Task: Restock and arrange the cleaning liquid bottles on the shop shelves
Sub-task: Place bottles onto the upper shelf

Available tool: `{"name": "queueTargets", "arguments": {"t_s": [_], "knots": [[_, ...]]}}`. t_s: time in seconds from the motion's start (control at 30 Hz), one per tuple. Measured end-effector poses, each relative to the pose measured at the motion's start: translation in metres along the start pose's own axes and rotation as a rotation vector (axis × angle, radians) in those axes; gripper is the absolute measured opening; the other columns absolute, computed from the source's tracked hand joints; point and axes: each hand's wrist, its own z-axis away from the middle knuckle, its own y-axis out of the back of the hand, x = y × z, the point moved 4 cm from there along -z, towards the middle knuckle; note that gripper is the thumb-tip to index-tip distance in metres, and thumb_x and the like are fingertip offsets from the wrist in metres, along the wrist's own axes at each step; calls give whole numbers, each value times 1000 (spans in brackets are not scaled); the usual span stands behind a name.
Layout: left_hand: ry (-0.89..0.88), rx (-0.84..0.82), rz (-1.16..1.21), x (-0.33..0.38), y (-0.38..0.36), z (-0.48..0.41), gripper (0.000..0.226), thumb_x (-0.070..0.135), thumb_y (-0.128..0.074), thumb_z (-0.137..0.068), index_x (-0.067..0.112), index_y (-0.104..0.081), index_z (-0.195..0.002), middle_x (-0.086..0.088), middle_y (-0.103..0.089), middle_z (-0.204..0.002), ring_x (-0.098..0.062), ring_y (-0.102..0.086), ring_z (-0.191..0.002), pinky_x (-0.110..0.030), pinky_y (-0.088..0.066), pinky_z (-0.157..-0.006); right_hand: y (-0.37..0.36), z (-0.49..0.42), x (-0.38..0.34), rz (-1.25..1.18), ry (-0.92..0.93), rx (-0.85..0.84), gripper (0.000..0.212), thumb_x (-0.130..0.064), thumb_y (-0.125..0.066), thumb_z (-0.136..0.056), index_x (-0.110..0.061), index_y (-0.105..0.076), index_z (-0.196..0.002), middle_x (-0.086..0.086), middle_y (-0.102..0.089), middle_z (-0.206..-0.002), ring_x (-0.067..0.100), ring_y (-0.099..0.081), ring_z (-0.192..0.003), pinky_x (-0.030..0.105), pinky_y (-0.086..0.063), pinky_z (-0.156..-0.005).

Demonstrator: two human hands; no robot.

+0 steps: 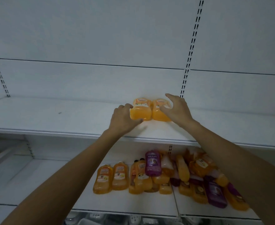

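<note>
Two orange cleaning liquid bottles stand side by side near the back of the upper white shelf (55, 117). My left hand (123, 117) grips the left orange bottle (141, 109) by its left side, thumb under its front edge. My right hand (176, 109) hovers over the right orange bottle (159, 111) with fingers spread and slightly curved; whether it touches the bottle is unclear. On the lower shelf (52, 181) lies a jumbled heap of orange bottles (183, 171) and purple bottles (152, 163), with two orange bottles (110, 177) upright at its left.
The upper shelf is bare to the left and right of the two bottles. A slotted upright (190, 59) runs up the back panel behind my right hand. White items (114, 219) show below the lower shelf's front edge.
</note>
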Motion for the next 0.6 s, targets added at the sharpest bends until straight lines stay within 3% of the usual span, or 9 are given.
{"name": "queueTargets", "arguments": {"t_s": [0.13,0.23,0.37,0.47,0.6], "knots": [[-47,16,69,17,11,54,57,42,-66,-82,13,-50,-128,-8,-53,-129,-24,-47,-119,-34,-39,-94,8,47,-12,-29,42,-15,59,-24,-62,-85,-15,-41,-140,8,-47,-136,25,-38,-127,35,-36,-97],[-80,42,90,24,17,101,49,41,-64,-83,13,-55,-122,-7,-56,-124,-21,-51,-114,-31,-40,-90,11,83,-18,-29,105,26,50,-24,-64,-85,-12,-48,-130,5,-52,-115,22,-50,-107,35,-43,-87],[-38,20,111,12,17,163,43,34,-64,-85,12,-56,-120,-5,-57,-123,-18,-53,-110,-27,-41,-88,2,134,-24,-96,119,63,32,-20,-64,-85,-10,-55,-115,1,-52,-98,16,-49,-82,34,-45,-75],[61,-5,98,-11,15,201,42,34,-63,-86,11,-56,-120,-6,-57,-124,-19,-54,-109,-25,-41,-85,-21,170,-26,-143,129,-34,33,-17,-65,-84,-9,-56,-115,3,-54,-102,14,-49,-85,36,-48,-81],[200,-15,88,-42,10,233,43,36,-63,-86,11,-57,-120,-9,-58,-122,-20,-56,-106,-27,-43,-84,-50,198,-17,-158,64,-223,48,-20,-66,-85,-9,-50,-130,7,-55,-119,19,-53,-104,26,-41,-84]]}}
